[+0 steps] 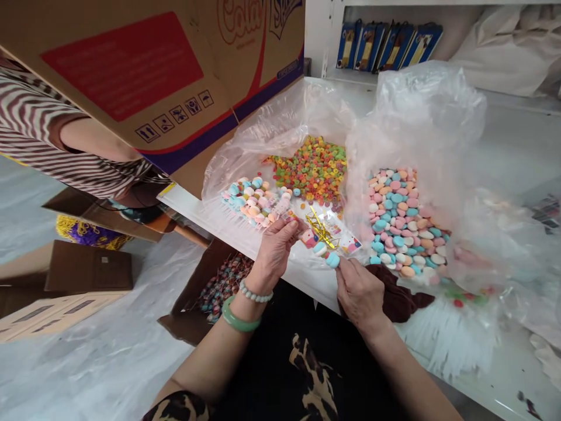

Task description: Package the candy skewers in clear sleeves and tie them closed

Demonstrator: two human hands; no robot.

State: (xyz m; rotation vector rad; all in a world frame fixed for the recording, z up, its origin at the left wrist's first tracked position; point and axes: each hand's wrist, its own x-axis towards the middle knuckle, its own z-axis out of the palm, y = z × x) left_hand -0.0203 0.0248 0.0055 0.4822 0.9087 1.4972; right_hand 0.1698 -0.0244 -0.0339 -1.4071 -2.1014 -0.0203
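The pastel stick (326, 254) is over the near edge of the bench (508, 365), beside gold strips (322, 228). Light, opposed pinches should steady it without squashing pieces. The left hand (277, 244) pinches its far-left end, the right hand (360, 292) its blue near-right end; its long axis slants between them.

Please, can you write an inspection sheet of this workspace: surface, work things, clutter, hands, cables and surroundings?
Surface: white table, largely covered.
Job's things: small ring-shaped pieces, pastel pieces at left and right, gold strips.
Clutter: clear plastic, dark cloth, white sticks.
Grippers: bare left hand and right hand hold a short row of pieces between them.
Cables: none clearly seen.
Surroundings: large cardboard box at upper left, striped sleeve of another person beside it, open box of colourful things below the table, blue packs on a shelf.
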